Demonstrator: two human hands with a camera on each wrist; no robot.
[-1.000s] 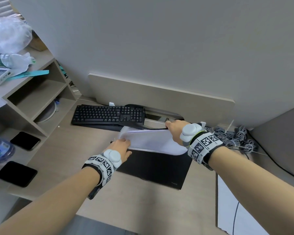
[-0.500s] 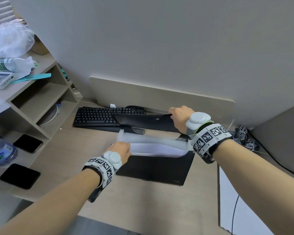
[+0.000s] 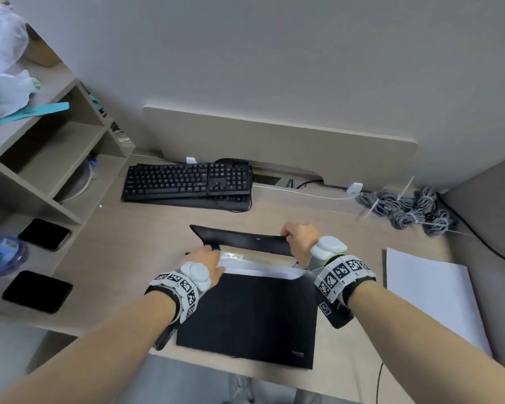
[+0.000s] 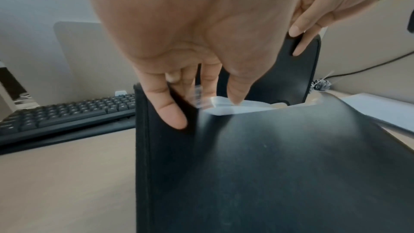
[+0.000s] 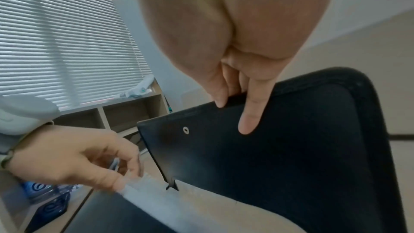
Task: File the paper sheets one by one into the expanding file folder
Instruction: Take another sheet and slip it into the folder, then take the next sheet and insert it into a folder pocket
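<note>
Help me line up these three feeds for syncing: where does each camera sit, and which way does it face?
Head: above the desk, looking down at the black folder; both forearms, left hand, right hand show.
Left wrist: under the left wrist, along the fingers into the folder's mouth; the right hand shows too.
Right wrist: under the right wrist, facing the flap; the left hand shows too.
Shared: the keyboard, head and left wrist.

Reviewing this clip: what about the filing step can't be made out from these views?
- Which pocket of the expanding file folder takes the paper sheet: head view, the left hand and flap hide the dividers.
- Left fingertips at the mouth: left wrist view, motion blur.
- How many sheets remain in the paper stack: head view, too thin to count.
- Snap closure type: too small.
</note>
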